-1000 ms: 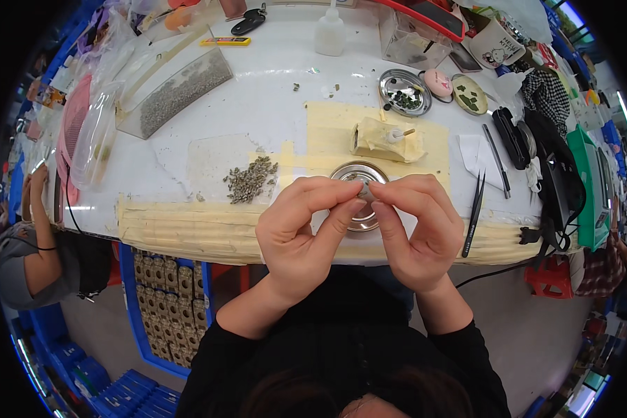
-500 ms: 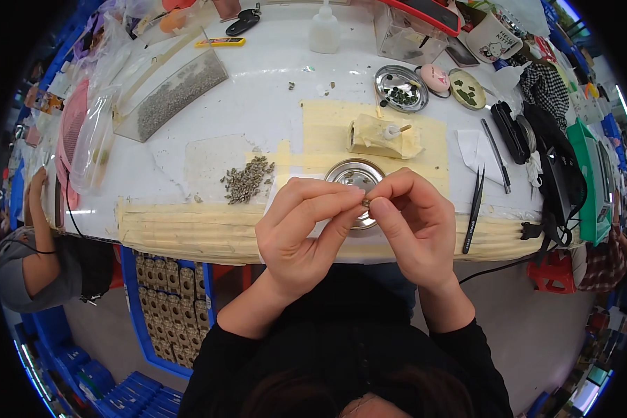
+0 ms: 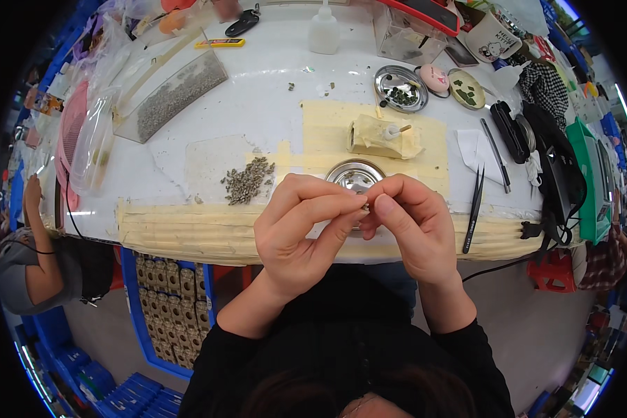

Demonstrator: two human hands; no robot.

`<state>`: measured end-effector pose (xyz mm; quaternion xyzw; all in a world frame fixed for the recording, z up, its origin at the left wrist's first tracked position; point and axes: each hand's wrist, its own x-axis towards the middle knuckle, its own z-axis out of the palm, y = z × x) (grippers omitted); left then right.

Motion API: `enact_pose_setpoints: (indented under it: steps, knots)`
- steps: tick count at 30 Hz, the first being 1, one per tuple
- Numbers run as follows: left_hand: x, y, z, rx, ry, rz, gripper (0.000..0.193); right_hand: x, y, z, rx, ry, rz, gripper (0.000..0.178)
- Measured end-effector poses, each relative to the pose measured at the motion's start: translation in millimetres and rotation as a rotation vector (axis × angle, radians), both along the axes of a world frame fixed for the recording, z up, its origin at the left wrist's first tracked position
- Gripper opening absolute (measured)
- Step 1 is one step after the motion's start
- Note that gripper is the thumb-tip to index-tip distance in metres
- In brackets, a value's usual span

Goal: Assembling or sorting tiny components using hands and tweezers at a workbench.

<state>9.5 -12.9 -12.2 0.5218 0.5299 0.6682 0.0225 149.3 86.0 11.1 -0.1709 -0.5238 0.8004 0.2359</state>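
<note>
My left hand (image 3: 303, 233) pinches a tiny brownish-grey part (image 3: 366, 207) between thumb and fingertips; its exact kind is too small to tell. Close against it, my right hand (image 3: 414, 226) has curled fingers and its thumb near the index finger. Whatever its fingertips hold is hidden. Both hands meet above a round shiny metal dish (image 3: 355, 169), whose near half they cover. To the left of the hands lies a heap of small grey-brown parts (image 3: 247, 181) on a clear sheet.
Beyond the dish stands a tape-wrapped block (image 3: 385, 137) with a small stick in it. Black tweezers (image 3: 474, 209) and a pen (image 3: 494, 155) lie right. A clear tray of grey granules (image 3: 181, 94) sits far left. Taped padding (image 3: 188, 230) lines the table's front edge.
My right thumb has lifted and drawn slightly back from the left fingertips, and the right fingers have shifted a little. The left hand stays nearly in place.
</note>
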Motion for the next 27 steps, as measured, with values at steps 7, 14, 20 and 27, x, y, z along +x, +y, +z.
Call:
enact_pose_setpoints:
  steps: [7,14,20,27]
  knots:
    - [-0.4,-0.3,3.1,-0.011,0.122,0.069,0.025,-1.1,-1.6,0.2,0.057,0.002,-0.054,0.013]
    - [-1.8,-0.6,4.1,-0.023,0.095,0.028,0.024,-2.8,-1.0,2.2,0.083,-0.055,-0.048,0.015]
    - [-2.5,-0.1,4.2,-0.032,0.06,0.004,0.023,-2.9,-0.2,2.4,0.082,-0.046,-0.041,0.016]
    - [-0.4,0.3,3.9,-0.021,0.018,0.0,0.023,-1.8,-0.8,-1.0,0.043,-0.008,-0.027,0.013]
